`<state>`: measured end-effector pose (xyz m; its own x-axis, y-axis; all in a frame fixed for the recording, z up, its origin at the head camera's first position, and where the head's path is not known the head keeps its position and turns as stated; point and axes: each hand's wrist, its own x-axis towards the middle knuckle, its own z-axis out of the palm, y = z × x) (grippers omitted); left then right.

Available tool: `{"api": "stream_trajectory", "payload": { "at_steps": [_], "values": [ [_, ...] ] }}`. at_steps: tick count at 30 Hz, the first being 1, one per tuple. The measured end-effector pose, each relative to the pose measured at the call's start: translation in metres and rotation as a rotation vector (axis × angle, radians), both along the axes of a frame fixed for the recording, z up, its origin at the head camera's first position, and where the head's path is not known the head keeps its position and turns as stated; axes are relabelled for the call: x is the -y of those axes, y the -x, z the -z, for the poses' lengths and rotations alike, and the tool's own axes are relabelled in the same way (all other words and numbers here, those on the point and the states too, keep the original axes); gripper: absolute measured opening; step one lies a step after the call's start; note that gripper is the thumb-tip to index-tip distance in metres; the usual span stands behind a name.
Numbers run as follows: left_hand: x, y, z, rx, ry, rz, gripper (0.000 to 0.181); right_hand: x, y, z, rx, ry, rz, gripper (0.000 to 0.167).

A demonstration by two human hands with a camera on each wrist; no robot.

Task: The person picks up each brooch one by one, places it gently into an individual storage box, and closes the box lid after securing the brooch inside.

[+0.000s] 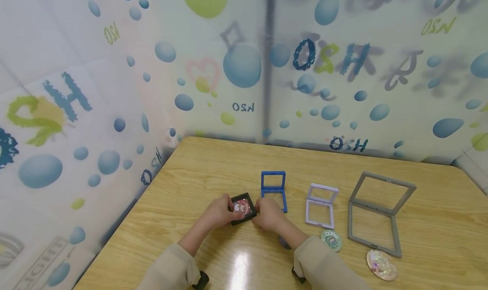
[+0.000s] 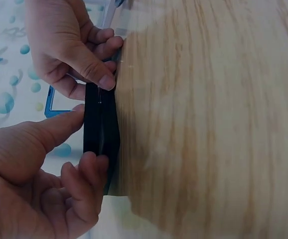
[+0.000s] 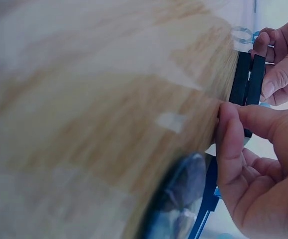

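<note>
Both hands are at a small black square display frame (image 1: 244, 219) above the table, with a round pinkish-red badge (image 1: 241, 207) behind its clear film. My left hand (image 1: 220, 212) grips the frame's left side, its thumb lying over the front edge. At the right side, my right hand (image 1: 270, 214) pinches the edge near a corner. The wrist views show the black frame (image 2: 101, 129) edge-on, its two halves folded together with a thin line between them. In the right wrist view, a round dark-rimmed badge (image 3: 181, 199) lies near the right hand.
Behind the right hand stands an open blue frame (image 1: 273, 190). Farther right are an open lilac frame (image 1: 320, 202) and a larger open grey frame (image 1: 375, 203). A green round badge (image 1: 331, 240) and an iridescent badge (image 1: 381, 264) lie nearer on the wooden table (image 1: 171, 188).
</note>
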<state>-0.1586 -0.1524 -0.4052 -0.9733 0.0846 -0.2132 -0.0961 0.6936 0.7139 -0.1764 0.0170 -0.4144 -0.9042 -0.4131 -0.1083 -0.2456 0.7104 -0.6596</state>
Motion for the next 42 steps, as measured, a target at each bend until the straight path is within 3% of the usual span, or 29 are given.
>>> {"api": "stream_trajectory", "payload": {
  "at_steps": [9,16,21,26,31,35,38,42],
  "values": [
    [-0.002,0.0,-0.001,-0.011,0.043,0.022,0.033,0.0,0.001,0.001,-0.01,0.005,-0.009,0.014],
    [0.0,-0.002,0.002,-0.008,0.013,0.026,0.033,-0.001,0.0,0.002,0.004,0.03,-0.015,0.013],
    [0.002,-0.003,0.004,-0.012,-0.022,0.038,0.033,-0.006,0.001,0.002,-0.033,0.07,-0.026,0.013],
    [0.003,-0.004,0.003,-0.032,-0.045,0.021,0.043,-0.015,0.003,-0.003,-0.051,0.108,-0.036,0.013],
    [0.002,-0.006,-0.006,-0.129,0.05,0.025,0.047,-0.028,0.0,-0.01,-0.032,0.142,0.001,0.015],
    [-0.002,-0.003,-0.011,-0.138,0.109,0.013,0.041,-0.039,-0.005,-0.014,-0.011,0.146,0.021,0.014],
    [-0.01,-0.003,-0.016,-0.167,0.131,0.062,0.038,-0.049,-0.009,-0.015,0.009,0.132,0.036,0.013],
    [-0.026,-0.006,-0.019,-0.196,0.105,0.206,0.032,-0.064,-0.015,-0.017,-0.008,0.074,0.063,0.014]
  ]
}}
